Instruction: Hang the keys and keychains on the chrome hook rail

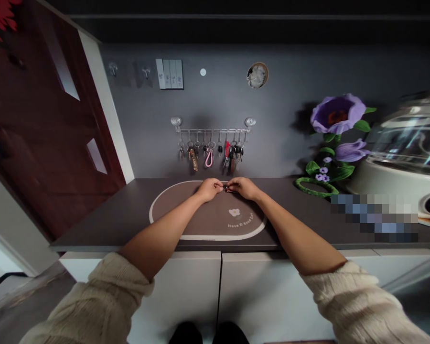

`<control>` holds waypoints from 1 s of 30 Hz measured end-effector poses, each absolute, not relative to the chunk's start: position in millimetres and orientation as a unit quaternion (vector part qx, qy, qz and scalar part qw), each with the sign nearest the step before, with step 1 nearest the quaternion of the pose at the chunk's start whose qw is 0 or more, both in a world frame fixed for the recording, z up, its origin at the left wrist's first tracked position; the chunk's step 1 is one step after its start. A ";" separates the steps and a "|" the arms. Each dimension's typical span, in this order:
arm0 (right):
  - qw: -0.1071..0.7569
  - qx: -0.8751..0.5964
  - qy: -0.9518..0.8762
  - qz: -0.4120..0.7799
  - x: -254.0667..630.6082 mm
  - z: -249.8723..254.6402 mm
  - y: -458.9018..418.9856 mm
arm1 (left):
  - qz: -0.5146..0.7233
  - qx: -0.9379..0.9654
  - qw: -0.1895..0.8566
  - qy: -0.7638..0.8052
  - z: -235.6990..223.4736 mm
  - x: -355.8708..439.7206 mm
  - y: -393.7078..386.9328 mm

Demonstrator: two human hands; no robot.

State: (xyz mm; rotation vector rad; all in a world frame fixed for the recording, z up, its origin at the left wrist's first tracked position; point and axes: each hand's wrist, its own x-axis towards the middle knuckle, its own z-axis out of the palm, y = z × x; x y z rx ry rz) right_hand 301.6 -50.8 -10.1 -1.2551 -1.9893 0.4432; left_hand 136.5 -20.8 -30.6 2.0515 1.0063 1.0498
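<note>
Both hands meet over the far part of an oval brown mat (pixel 186 215) with a pale rim and a printed flower. My left hand (pixel 209 189) is closed, its thumb and fingers pinched together. Facing it, my right hand (pixel 244 188) pinches too, fingertips almost touching the left ones. Between them shows a small, dark, shiny piece (pixel 228 189), too small to name and partly hidden by the fingers. On the wall just beyond, a clear hook rail (pixel 215 130) carries several key rings, among them a pink loop (pixel 209 157) and a brown strap (pixel 193 160).
A purple flower ornament (pixel 338 114) with a green base stands right of the mat. Farther right is a white appliance (pixel 390 186) with a clear dome. The dark counter (pixel 107 215) ends above white cabinet doors (pixel 186 286). A dark red door (pixel 75 119) is at left.
</note>
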 end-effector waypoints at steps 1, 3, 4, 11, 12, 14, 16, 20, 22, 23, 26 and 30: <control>0.366 -0.485 -0.774 0.180 300.9 -9.8 -51.4 | 0.392 0.780 0.308 0.378 -30.9 136.2 -20.7; 0.364 -0.480 -0.776 0.187 299.8 -9.2 -52.6 | 0.382 0.787 0.306 0.374 -31.2 135.9 -20.8; 0.363 -0.479 -0.779 0.182 299.4 -9.0 -53.0 | 0.379 0.791 0.304 0.373 -31.3 136.0 -20.9; 0.371 -0.480 -0.779 0.158 299.9 -11.8 -52.3 | 0.398 0.797 0.277 0.359 -30.6 137.2 -22.8; 0.375 -0.480 -0.773 0.175 300.0 -12.4 -52.0 | 0.401 0.798 0.273 0.358 -30.3 137.1 -23.1; 0.384 -0.482 -0.758 0.214 299.7 -13.1 -51.6 | 0.402 0.801 0.266 0.355 -29.3 136.8 -23.9; 0.395 -0.485 -0.741 0.244 298.5 -12.8 -52.2 | 0.399 0.807 0.262 0.348 -28.0 136.5 -24.8; 0.427 -0.483 -0.708 0.289 294.3 -8.7 -56.9 | 0.411 0.811 0.266 0.321 -24.9 136.0 -26.5; 0.447 -0.477 -0.686 0.317 292.2 -5.7 -60.1 | 0.428 0.802 0.264 0.322 -23.4 136.1 -26.7; 0.456 -0.474 -0.676 0.332 291.4 -4.3 -61.6 | 0.437 0.796 0.263 0.326 -22.7 136.2 -26.5; 0.472 -0.452 -0.655 0.378 290.2 -0.8 -64.5 | 0.464 0.774 0.274 0.332 -20.9 137.0 -25.0; 0.487 -0.415 -0.638 0.429 290.3 0.9 -65.0 | 0.497 0.744 0.311 0.322 -17.9 138.9 -26.0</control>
